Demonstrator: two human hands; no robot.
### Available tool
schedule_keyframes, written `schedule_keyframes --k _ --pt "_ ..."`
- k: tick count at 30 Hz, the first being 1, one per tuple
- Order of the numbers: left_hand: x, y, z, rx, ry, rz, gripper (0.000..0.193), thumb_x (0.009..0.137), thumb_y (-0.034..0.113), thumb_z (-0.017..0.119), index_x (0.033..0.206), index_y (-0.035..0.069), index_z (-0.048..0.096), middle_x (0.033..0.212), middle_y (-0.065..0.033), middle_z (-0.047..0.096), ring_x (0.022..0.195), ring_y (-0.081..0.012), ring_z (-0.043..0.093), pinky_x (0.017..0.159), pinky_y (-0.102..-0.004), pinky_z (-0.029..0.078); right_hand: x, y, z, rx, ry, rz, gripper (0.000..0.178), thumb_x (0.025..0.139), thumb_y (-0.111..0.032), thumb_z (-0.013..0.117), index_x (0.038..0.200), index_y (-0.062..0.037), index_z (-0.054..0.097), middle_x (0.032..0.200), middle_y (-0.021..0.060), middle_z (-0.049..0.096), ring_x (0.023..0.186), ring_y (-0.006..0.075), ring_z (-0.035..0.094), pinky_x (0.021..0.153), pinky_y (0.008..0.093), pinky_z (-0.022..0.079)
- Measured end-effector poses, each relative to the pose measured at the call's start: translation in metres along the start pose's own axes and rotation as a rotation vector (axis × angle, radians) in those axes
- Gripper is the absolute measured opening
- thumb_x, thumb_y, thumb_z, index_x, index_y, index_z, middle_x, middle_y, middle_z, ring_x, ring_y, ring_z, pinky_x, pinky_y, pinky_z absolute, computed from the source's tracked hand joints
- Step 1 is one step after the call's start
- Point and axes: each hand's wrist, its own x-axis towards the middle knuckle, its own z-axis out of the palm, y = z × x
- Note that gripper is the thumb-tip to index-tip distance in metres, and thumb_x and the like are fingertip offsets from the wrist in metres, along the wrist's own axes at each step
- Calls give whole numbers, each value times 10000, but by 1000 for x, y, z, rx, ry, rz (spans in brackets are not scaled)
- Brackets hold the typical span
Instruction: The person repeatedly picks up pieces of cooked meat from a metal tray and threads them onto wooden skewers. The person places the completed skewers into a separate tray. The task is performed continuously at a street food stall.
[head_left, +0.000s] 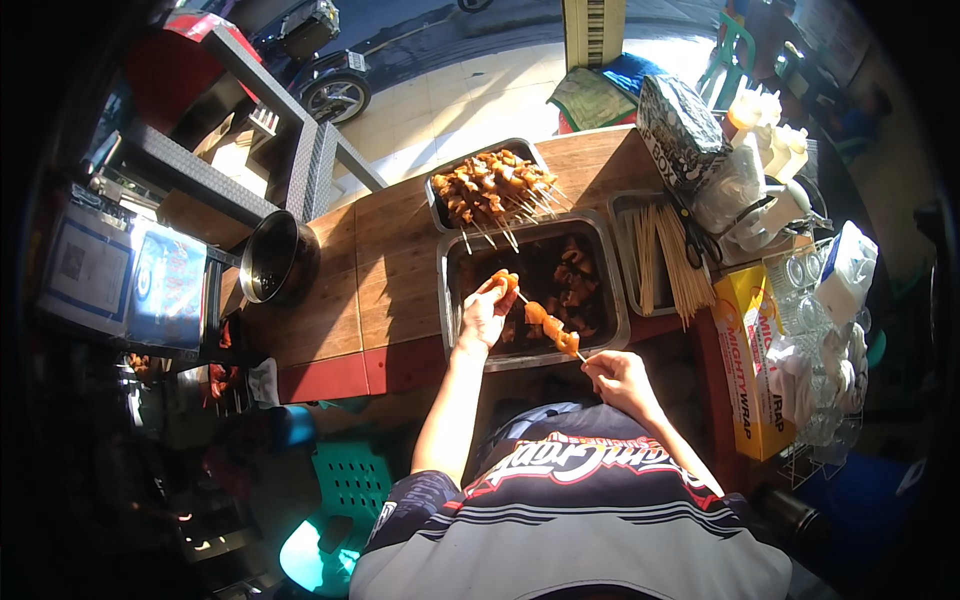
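Observation:
My right hand [618, 380] is closed on the blunt end of a wooden skewer threaded with orange, marinated meat pieces [553, 328]. At the skewer's other end, my left hand [486, 312] pinches a meat piece [507, 281] against the stick. Both hands are over the near side of a metal tray [613, 262] that holds dark marinade and loose meat [574, 272]. Behind it, a smaller metal tray [436, 207] bears a pile of filled meat skewers [490, 185]. To the right, bare bamboo skewers [668, 255] lie in and across a narrow metal tray [622, 205].
Black-handled scissors [695, 232] lie by the bare skewers. A yellow box [750, 370], a wire rack with glasses [815, 330] and squeeze bottles [765, 125] crowd the right. A dark pot [277, 258] stands at the wooden table's [320, 325] left end. A green chair [350, 475] is below.

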Motion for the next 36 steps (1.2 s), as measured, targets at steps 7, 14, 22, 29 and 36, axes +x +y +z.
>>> schedule_keyframes --k 7,14,22,29,36 --pt "0 2 -2 57 -47 -19 198 947 52 563 1124 -13 625 1117 -147 664 1047 -229 634 943 -323 539 2 -1 -3 2 -13 -43 109 866 -92 670 867 13 698 590 38 601 516 73 549 483 251 427" --pt "-2 4 -3 129 -115 -131 239 934 107 621 1140 -16 626 1070 -131 675 1012 -219 645 899 -319 538 1 0 -4 -10 -4 -55 113 864 -95 673 839 14 694 577 34 597 508 72 547 477 252 424" --pt "-21 0 22 212 -233 -181 278 932 156 645 1133 -36 627 1037 -136 678 963 -236 664 895 -359 538 10 2 2 7 -7 -113 107 904 -98 643 906 1 684 579 7 573 441 46 492 399 216 368" --pt "-23 0 28 262 -208 -123 311 966 180 599 1198 -27 601 1088 -131 671 997 -230 652 893 -342 526 10 1 3 139 -10 11 113 908 -102 638 924 -3 688 589 11 585 462 53 518 426 222 396" --pt "-15 4 -20 1768 -121 484 417 665 94 797 1067 148 698 962 -126 617 995 -318 587 893 -408 495 13 9 -4 212 17 51 125 922 -111 633 930 5 681 588 14 573 418 54 488 383 221 372"
